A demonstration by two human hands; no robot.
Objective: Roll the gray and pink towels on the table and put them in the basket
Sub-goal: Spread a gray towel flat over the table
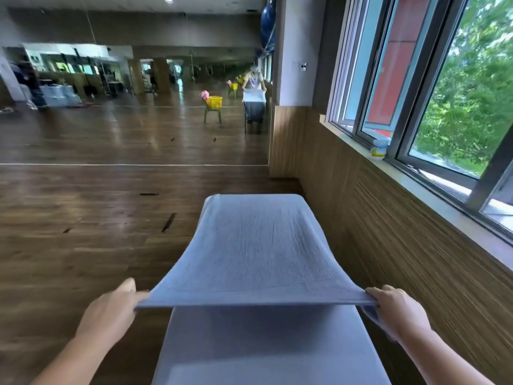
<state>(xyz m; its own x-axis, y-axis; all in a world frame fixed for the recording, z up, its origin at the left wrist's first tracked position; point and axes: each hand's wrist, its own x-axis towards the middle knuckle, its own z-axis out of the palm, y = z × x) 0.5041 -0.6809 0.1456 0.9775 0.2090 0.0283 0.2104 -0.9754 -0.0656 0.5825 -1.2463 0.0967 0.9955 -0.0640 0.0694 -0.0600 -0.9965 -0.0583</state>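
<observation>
Your left hand [111,309] and right hand [397,309] reach forward, each pinching a near corner of the gray towel [255,245]. It stretches taut, near edge lifted above the table [263,343], far end draped over its far edge.

1. 2 hands were in view, the left hand [111,304] and the right hand [394,307], both bare.
2. The left forearm [69,354] was slim and uncovered along all of its visible length, from the wrist to the picture's lower edge.
3. The right forearm [444,359] was equally slim and uncovered from wrist to lower edge.
4. The right hand's knuckles showed as low ridges; the outlines of both hands were slightly soft with blur.
5. In the wall mirror [138,134] a small reflected figure [253,80] wore a pale top with a darker front and had uncovered arms; it was too small to tell more.
</observation>
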